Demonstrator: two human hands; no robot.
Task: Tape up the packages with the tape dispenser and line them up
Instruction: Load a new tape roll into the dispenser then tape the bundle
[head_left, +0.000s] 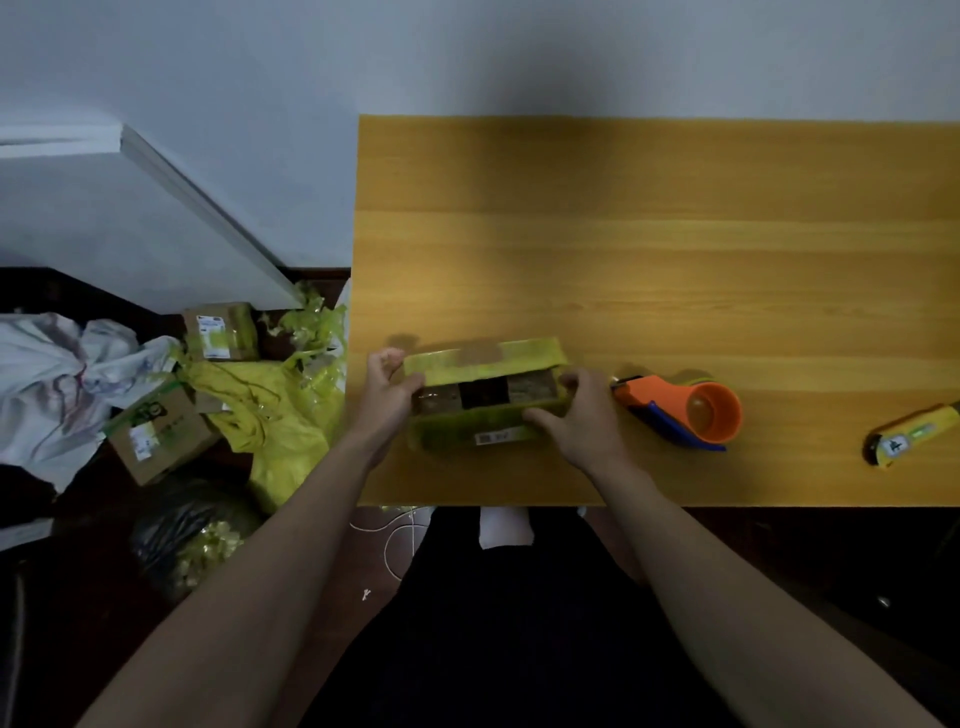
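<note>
Both my left hand (387, 397) and right hand (574, 415) clasp the light, stiff cardboard package (485, 397) by its ends, flaps untaped.

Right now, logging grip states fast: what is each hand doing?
Left hand: grips the package at its left end.
Right hand: grips its right end.

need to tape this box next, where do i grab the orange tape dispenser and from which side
Probably grip the orange tape dispenser by its blue handle, coming from above with the right hand. It lies on its side just right of that hand, round roll holder farther right.
</note>
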